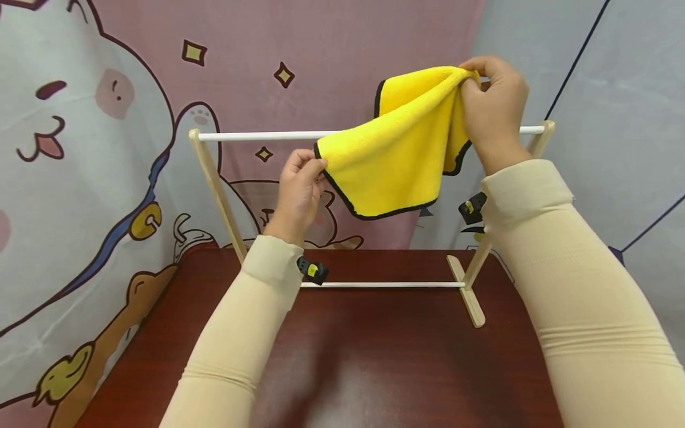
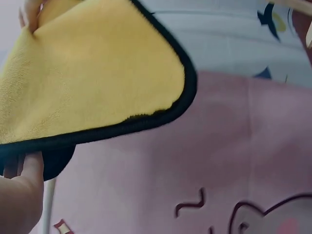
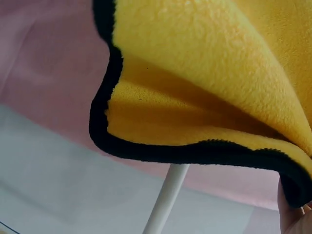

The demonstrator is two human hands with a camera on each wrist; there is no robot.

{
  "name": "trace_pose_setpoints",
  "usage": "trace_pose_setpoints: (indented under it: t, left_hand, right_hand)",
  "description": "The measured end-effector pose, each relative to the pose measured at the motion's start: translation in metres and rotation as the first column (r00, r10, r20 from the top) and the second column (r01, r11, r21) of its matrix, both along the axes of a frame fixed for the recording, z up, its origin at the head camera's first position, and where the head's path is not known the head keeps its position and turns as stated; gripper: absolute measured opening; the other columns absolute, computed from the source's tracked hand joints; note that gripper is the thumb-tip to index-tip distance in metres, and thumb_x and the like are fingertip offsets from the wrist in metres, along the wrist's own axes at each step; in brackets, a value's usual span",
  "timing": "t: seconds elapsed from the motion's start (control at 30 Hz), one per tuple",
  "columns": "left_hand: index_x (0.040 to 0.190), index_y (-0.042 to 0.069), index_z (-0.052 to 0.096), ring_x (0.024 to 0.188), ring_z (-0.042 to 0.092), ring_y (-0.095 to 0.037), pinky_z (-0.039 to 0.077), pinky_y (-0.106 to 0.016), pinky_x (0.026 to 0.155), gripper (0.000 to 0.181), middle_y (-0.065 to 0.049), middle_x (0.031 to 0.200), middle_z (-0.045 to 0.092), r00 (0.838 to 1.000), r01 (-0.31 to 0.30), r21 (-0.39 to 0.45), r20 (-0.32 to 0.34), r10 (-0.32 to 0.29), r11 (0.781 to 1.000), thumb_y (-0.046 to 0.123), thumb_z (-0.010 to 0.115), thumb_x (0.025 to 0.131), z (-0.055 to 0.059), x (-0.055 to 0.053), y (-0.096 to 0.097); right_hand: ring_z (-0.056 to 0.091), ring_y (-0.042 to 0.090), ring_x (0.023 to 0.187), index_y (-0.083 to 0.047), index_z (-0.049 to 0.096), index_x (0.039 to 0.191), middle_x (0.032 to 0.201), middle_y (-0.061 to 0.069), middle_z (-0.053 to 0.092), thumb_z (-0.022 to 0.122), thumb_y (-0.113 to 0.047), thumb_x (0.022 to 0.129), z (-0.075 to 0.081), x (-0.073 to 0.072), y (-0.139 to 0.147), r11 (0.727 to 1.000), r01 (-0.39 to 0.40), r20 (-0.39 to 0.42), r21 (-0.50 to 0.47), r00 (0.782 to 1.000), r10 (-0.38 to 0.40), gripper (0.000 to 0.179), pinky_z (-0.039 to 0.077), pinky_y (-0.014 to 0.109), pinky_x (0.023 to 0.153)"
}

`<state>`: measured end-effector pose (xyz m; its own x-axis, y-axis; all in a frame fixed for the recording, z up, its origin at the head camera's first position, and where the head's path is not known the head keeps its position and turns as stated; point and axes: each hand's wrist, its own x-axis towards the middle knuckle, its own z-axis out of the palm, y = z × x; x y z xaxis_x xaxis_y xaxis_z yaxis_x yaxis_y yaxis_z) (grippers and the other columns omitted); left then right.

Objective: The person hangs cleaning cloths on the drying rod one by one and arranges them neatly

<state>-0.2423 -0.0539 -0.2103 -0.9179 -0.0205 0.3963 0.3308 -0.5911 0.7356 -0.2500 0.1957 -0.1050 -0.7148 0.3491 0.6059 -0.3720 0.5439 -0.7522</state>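
A yellow towel [image 1: 390,154] with a black edge is held up in front of the rack's white top rod [image 1: 267,136], and part of it hangs behind the nearer fold. My left hand [image 1: 299,189] pinches its left edge between thumb and fingers, slightly below rod height. Higher up, my right hand [image 1: 495,98] grips the gathered upper right part. In the left wrist view the towel [image 2: 107,73] spreads out from the left fingertips. From the right wrist, the towel [image 3: 195,87] shows folds, with the rod passing behind its black border.
The wooden rack's left post [image 1: 216,190] and right foot [image 1: 467,291] stand on a dark red table [image 1: 374,356]. A white lower rod [image 1: 385,285] joins the posts. Behind hangs a cartoon-printed cloth [image 1: 321,35]. Small black devices [image 1: 313,270] sit at both sleeve cuffs.
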Motion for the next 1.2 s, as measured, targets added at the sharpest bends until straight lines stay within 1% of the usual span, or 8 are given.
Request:
trace_pose_setpoints:
  t: [0.13,0.23,0.4,0.63,0.8,1.0,1.13,1.2]
  left_hand:
    - [0.08,0.008,0.051,0.072,0.057,-0.015,0.049,-0.026,0.068,0.02,-0.005,0.084,0.054,0.997,-0.041,-0.013,-0.062,0.04,0.999,-0.009,0.048,0.089,0.017,-0.01,-0.009]
    - [0.079,0.008,0.05,0.072,0.055,-0.016,0.047,-0.025,0.067,0.019,-0.007,0.084,0.051,0.994,-0.05,-0.028,-0.094,0.047,0.998,-0.009,0.047,0.089,0.031,-0.016,-0.015]
    - [0.077,0.006,0.046,0.074,0.05,-0.018,0.044,-0.025,0.066,0.019,-0.007,0.083,0.047,0.995,-0.07,-0.031,-0.074,0.067,0.997,-0.01,0.045,0.088,0.055,-0.026,-0.018]
    - [0.073,0.006,0.043,0.078,0.047,-0.018,0.043,-0.025,0.069,0.021,-0.005,0.083,0.041,0.991,-0.113,-0.026,-0.075,0.111,0.993,-0.01,0.042,0.087,0.077,-0.039,-0.018]
    - [0.068,0.006,0.041,0.079,0.046,-0.016,0.041,-0.022,0.067,0.024,-0.004,0.08,0.04,0.988,-0.148,0.012,-0.038,0.148,0.989,-0.01,0.042,0.085,0.08,-0.049,-0.02]
    - [0.064,0.008,0.039,0.079,0.042,-0.014,0.038,-0.019,0.068,0.026,-0.003,0.079,0.038,0.979,-0.202,0.02,0.036,0.201,0.979,-0.01,0.043,0.083,0.071,-0.057,-0.024]
    - [0.066,0.008,0.041,0.08,0.044,-0.012,0.039,-0.018,0.069,0.025,-0.002,0.084,0.041,0.965,-0.246,-0.051,0.085,0.249,0.968,-0.007,0.046,0.085,0.066,-0.057,-0.029]
    - [0.07,0.009,0.045,0.071,0.043,-0.012,0.039,-0.02,0.062,0.023,-0.002,0.083,0.042,0.942,-0.291,-0.147,0.129,0.31,0.945,-0.003,0.051,0.089,0.065,-0.055,-0.032]
  right_hand:
    - [0.053,0.002,0.076,-0.016,0.073,0.104,0.098,-0.013,0.057,0.052,-0.013,0.095,-0.003,-0.002,0.003,0.999,0.018,-0.011,0.029,1.0,-0.018,0.024,0.046,0.017,0.074]
    - [0.05,-0.001,0.081,-0.014,0.074,0.107,0.099,-0.013,0.056,0.052,-0.014,0.095,-0.005,-0.005,0.005,0.995,0.054,-0.023,0.078,0.998,-0.053,0.024,0.044,0.016,0.078]
    - [0.045,-0.001,0.093,-0.011,0.072,0.113,0.107,-0.005,0.062,0.052,-0.016,0.097,-0.005,-0.011,0.005,0.977,0.136,-0.042,0.161,0.99,-0.131,0.026,0.038,0.015,0.084]
    - [0.052,0.013,0.109,-0.012,0.071,0.117,0.117,0.004,0.063,0.049,-0.018,0.099,-0.004,-0.015,0.004,0.954,0.188,-0.033,0.235,0.982,-0.185,0.029,0.038,0.015,0.092]
    - [0.051,0.017,0.113,-0.01,0.07,0.118,0.119,0.006,0.062,0.047,-0.019,0.1,-0.007,-0.017,0.0,0.942,0.171,-0.019,0.289,0.985,-0.173,0.03,0.038,0.019,0.098]
    - [0.053,0.021,0.116,-0.009,0.068,0.122,0.123,0.008,0.062,0.046,-0.017,0.1,-0.013,-0.019,-0.007,0.922,0.135,0.001,0.364,0.989,-0.145,0.031,0.038,0.025,0.103]
    - [0.052,0.024,0.117,-0.009,0.067,0.123,0.123,0.01,0.062,0.046,-0.016,0.1,-0.018,-0.02,-0.01,0.913,0.099,0.03,0.396,0.992,-0.121,0.032,0.038,0.03,0.104]
    - [0.052,0.026,0.117,-0.009,0.067,0.123,0.123,0.011,0.062,0.046,-0.015,0.1,-0.021,-0.021,-0.011,0.909,0.081,0.042,0.409,0.993,-0.107,0.031,0.038,0.033,0.104]
